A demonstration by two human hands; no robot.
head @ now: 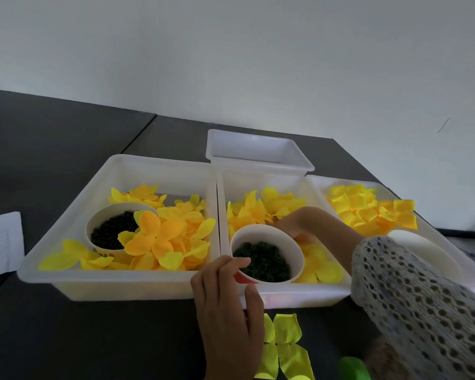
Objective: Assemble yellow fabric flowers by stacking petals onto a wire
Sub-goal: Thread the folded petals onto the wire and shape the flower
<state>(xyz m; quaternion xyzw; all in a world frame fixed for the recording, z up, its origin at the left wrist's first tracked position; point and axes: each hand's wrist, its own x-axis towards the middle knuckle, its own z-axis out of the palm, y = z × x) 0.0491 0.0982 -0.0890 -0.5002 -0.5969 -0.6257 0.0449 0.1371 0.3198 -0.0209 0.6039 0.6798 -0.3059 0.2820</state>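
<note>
here the left hand (225, 305) grips the near rim of the paper cup (268, 255) of dark rings in the middle tray (285, 296), while the right hand (294, 224) curls round its far side. keep the cup level and steady so rings don't spill; a yellow petal piece (287, 346) lies on the table (93, 338) just beside the left hand, and no wire is visible

Green object (353, 368) and petal piece (284, 349) cropped by bottom edge; right hand (296, 224) partly hidden behind cup (269, 255).
</note>
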